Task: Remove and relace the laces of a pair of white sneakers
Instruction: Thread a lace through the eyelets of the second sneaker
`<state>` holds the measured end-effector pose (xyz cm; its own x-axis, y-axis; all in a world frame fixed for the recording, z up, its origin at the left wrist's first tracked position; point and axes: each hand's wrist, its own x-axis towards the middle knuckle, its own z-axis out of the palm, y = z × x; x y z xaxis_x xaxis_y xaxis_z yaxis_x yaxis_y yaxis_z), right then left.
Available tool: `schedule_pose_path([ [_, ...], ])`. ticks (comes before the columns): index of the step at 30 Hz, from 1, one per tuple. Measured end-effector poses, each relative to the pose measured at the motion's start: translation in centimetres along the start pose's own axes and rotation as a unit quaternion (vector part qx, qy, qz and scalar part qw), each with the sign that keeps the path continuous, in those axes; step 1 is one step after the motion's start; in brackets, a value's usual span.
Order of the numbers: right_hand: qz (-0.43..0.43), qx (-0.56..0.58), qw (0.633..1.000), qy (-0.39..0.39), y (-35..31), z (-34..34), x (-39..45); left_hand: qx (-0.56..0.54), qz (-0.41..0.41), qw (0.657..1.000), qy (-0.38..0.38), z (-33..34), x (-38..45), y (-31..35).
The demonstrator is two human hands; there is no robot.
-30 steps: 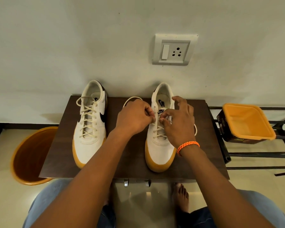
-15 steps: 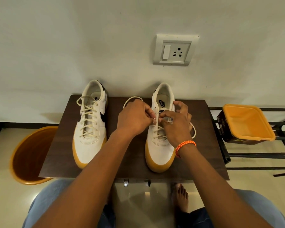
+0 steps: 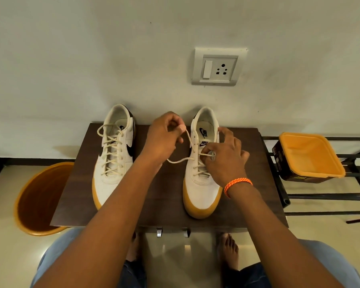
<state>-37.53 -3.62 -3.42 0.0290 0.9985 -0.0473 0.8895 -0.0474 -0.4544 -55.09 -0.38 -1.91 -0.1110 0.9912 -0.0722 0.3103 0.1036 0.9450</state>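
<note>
Two white sneakers with gum soles stand on a dark wooden table, toes toward me. The left sneaker is fully laced. On the right sneaker, a cream lace runs up and left from the upper eyelets. My left hand pinches that lace end, lifted to the left of the shoe's collar. My right hand rests over the shoe's tongue and pinches the lace at the eyelets with thumb and forefinger. An orange braided band circles my right wrist.
An orange bucket stands on the floor left of the table. An orange-lidded tub sits on a black metal rack at the right. A wall socket is above the shoes. My bare feet and jeans show below the table's front edge.
My left hand has moved up and to the left, drawing the lace out of the right sneaker's top eyelet. My right hand has shifted slightly down onto the tongue.
</note>
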Motion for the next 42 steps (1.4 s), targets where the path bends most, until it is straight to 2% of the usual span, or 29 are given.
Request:
schedule_pose_path([
  [1,-0.001,0.008,1.0,0.007,-0.1,-0.1,0.0,-0.024,-0.014,1.0,0.011,-0.1,0.0,0.2],
  [3,-0.024,0.015,0.999,0.037,-0.3,-0.2,-0.2,-0.002,-0.033,0.999,-0.004,-0.1,-0.1,0.2],
  [6,-0.075,-0.005,0.994,0.073,-0.5,-0.4,-0.3,0.11,-0.073,0.987,-0.09,0.1,-0.4,-0.3],
  [8,-0.074,-0.02,0.995,0.068,-0.5,-0.3,-0.1,0.128,-0.078,0.98,-0.133,0.4,-0.7,-0.4],
  [15,-0.082,-0.025,0.995,0.045,-0.1,0.0,-0.1,0.159,0.005,0.983,-0.086,1.0,-1.1,-0.5],
  [17,-0.083,-0.033,0.995,0.044,-0.1,-0.1,-0.2,0.124,0.004,0.99,-0.073,1.0,-1.1,-0.4],
  [20,-0.086,-0.058,0.994,0.045,-0.1,-0.1,-0.1,-0.027,-0.009,0.999,-0.029,0.6,-0.8,0.2],
  [22,-0.086,-0.052,0.994,0.046,0.0,-0.1,-0.1,-0.138,-0.019,0.99,0.017,0.1,-0.4,0.6],
  [24,-0.085,-0.042,0.994,0.05,0.0,0.0,-0.1,-0.19,-0.044,0.98,0.037,-0.4,-0.2,0.8],
  [26,-0.081,-0.03,0.995,0.052,0.0,0.1,0.0,-0.133,-0.061,0.989,0.009,-0.4,-0.1,0.5],
  [28,-0.075,-0.021,0.996,0.049,0.0,0.2,0.1,0.018,-0.057,0.997,-0.056,-0.1,-0.2,-0.1],
  [29,-0.075,-0.019,0.996,0.048,0.0,0.2,0.1,0.082,-0.055,0.991,-0.093,0.2,-0.3,-0.5],
  [31,-0.076,-0.014,0.996,0.049,0.1,0.3,0.2,0.142,-0.043,0.979,-0.142,0.7,-0.6,-1.1],
  [35,-0.077,-0.002,0.996,0.05,0.2,0.3,0.2,0.212,0.029,0.97,-0.112,1.1,-0.5,-1.4],
  [39,-0.079,-0.023,0.996,0.046,0.1,0.1,0.1,0.2,0.033,0.976,-0.084,0.9,-0.6,-1.3],
  [42,-0.079,-0.027,0.996,0.044,0.1,0.0,0.1,0.06,0.014,0.997,-0.056,0.4,-0.5,-0.2],
])
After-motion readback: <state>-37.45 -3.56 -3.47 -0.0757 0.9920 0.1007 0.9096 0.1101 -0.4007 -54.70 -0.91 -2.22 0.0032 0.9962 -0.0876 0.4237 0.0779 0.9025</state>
